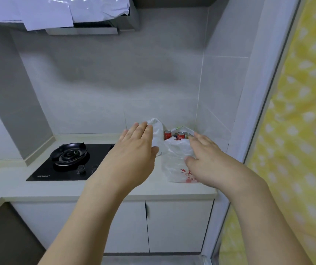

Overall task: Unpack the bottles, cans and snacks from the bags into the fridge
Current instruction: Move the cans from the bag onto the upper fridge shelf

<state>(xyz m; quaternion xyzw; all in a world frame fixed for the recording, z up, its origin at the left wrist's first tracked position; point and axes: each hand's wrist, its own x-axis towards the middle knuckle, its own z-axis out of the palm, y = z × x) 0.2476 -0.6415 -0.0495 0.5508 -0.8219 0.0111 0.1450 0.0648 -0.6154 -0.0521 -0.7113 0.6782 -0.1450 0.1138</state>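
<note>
Your left hand point(137, 145) and right hand point(204, 159) reach with straight, relaxed fingers, holding nothing, either side of the white bag point(176, 159) at centre right of the frame (red cans point(181, 135) showing) on the counter point(57, 188).

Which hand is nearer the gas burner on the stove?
Left. The left hand hovers just right of the gas burner; the right hand is farther right, in front of the white bag.

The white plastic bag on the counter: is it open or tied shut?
Open: the white plastic bag gapes at the top, showing red cans.
</note>
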